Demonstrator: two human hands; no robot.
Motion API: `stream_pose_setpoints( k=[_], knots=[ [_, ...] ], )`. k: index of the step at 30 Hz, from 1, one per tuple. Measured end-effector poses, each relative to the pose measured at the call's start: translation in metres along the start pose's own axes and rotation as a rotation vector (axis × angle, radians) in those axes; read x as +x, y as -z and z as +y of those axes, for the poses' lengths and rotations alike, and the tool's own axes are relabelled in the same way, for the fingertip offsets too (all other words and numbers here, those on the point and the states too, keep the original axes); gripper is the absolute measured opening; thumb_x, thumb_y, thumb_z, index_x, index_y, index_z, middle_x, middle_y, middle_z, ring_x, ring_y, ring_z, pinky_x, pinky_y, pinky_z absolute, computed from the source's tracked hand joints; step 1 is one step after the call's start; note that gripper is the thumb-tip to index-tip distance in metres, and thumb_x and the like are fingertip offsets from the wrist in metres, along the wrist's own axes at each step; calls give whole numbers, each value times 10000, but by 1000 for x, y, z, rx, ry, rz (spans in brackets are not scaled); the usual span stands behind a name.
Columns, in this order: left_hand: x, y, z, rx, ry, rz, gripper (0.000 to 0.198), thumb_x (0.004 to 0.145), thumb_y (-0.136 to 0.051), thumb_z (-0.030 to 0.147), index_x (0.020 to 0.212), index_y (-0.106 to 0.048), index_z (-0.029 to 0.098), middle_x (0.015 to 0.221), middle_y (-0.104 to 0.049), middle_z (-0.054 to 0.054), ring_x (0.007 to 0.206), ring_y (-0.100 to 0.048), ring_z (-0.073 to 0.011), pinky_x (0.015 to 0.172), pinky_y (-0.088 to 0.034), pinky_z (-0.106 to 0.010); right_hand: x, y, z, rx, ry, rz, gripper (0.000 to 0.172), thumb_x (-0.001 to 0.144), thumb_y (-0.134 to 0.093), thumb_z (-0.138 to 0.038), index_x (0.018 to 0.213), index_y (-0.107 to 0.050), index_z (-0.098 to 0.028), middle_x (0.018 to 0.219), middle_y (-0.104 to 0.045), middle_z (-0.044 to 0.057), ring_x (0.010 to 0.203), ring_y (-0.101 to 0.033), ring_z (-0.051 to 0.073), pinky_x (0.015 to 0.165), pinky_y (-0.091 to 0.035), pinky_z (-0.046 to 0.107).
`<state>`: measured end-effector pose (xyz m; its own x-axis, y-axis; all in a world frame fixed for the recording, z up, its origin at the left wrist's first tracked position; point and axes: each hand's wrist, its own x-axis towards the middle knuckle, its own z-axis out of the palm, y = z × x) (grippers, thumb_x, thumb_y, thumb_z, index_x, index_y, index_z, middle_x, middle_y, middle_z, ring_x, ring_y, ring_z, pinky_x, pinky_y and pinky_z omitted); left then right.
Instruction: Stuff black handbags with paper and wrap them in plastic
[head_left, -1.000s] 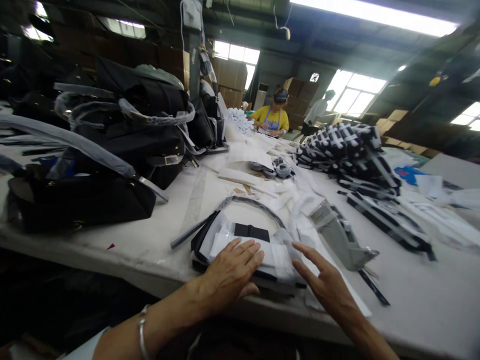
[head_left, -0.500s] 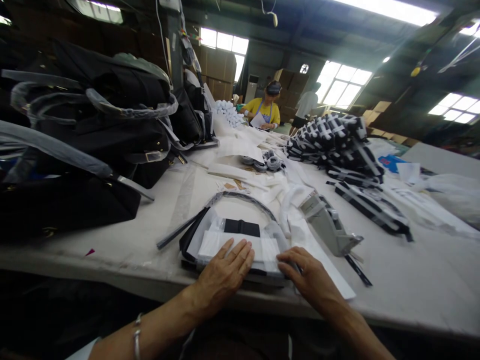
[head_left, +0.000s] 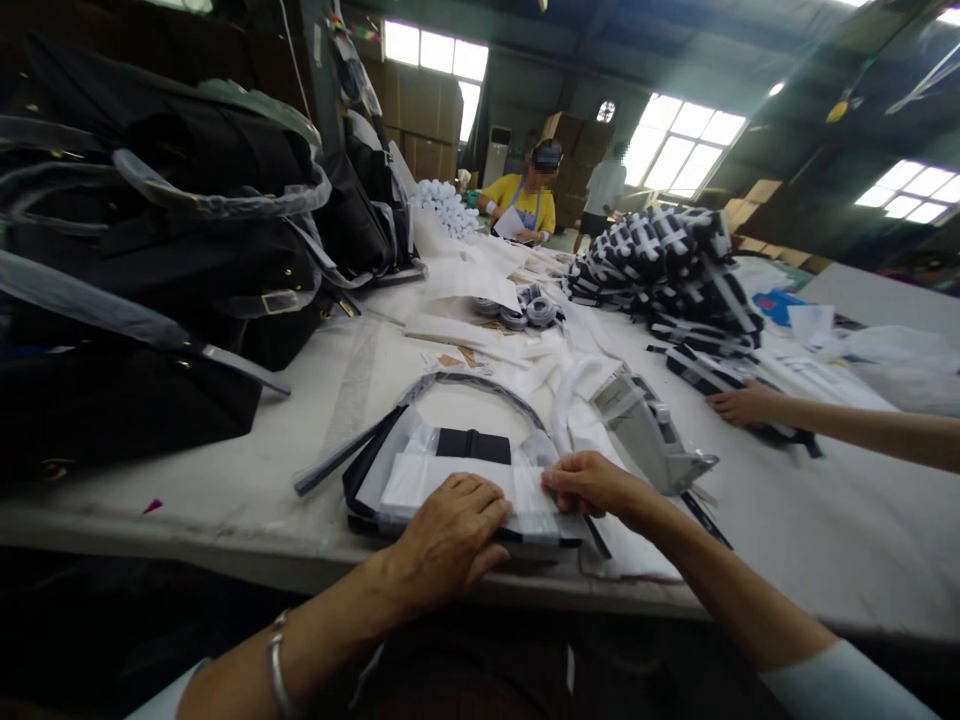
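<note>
A flat black bag [head_left: 450, 470] wrapped in white paper and clear plastic lies at the near table edge, its wrapped handle [head_left: 480, 388] arching behind it. My left hand [head_left: 450, 530] presses down on the white paper [head_left: 409, 478], fingers curled. My right hand [head_left: 589, 483] pinches the clear plastic wrap [head_left: 536, 500] at the bag's right side. A grey tape dispenser [head_left: 649, 435] stands just right of my right hand.
Black handbags [head_left: 165, 260] pile up at the left. Striped black-and-white straps [head_left: 667, 265] heap at the back right. Another person's hand [head_left: 746, 405] reaches in from the right. Tape rolls [head_left: 521, 312] and white paper sheets lie mid-table. A person in yellow [head_left: 525, 205] works at the far end.
My right hand came down from open fingers to a pinch on the plastic wrap. My left fingers curled on the paper. Another person's hand came in from the right.
</note>
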<state>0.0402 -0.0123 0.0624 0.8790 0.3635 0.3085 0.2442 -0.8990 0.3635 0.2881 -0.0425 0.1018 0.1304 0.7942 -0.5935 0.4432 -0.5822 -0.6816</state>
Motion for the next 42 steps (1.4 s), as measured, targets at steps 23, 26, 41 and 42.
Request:
stream_pose_setpoints(
  k=[23, 26, 41, 42],
  knots=[
    [-6, -8, -10, -187, -29, 86, 308, 836, -709, 188, 1110, -573, 220, 1202, -637, -29, 1173, -545, -202, 1032, -365, -365, -37, -30, 23, 129, -182, -42, 236, 734, -706, -384, 772, -593, -180, 549, -664, -13, 381, -558, 95, 312, -339, 164],
    [-8, -10, -11, -182, -46, 95, 291, 835, -709, 182, 1095, -588, 234, 1214, -633, -18, 1172, -544, -203, 1040, -354, -369, -42, -34, 28, 200, -187, -5, 278, 736, -703, -385, 883, -606, -170, 575, -674, -12, 382, -568, 108, 305, -345, 171],
    [-9, -10, -11, -79, -63, 45, 254, 857, -675, 218, 1101, -612, 254, 1195, -634, -1, 1152, -541, -185, 1046, -350, -362, -57, -45, 13, 438, -143, -146, 338, 727, -761, -441, 825, -645, -139, 747, -732, 47, 338, -450, 23, 299, -303, 134],
    [-9, -10, -11, -69, -73, 44, 257, 866, -665, 217, 1114, -615, 261, 1195, -631, -2, 1150, -539, -182, 1044, -350, -358, -58, -47, 12, 439, -140, -134, 349, 726, -762, -439, 868, -654, -139, 764, -736, 48, 342, -454, 25, 302, -302, 136]
  ],
)
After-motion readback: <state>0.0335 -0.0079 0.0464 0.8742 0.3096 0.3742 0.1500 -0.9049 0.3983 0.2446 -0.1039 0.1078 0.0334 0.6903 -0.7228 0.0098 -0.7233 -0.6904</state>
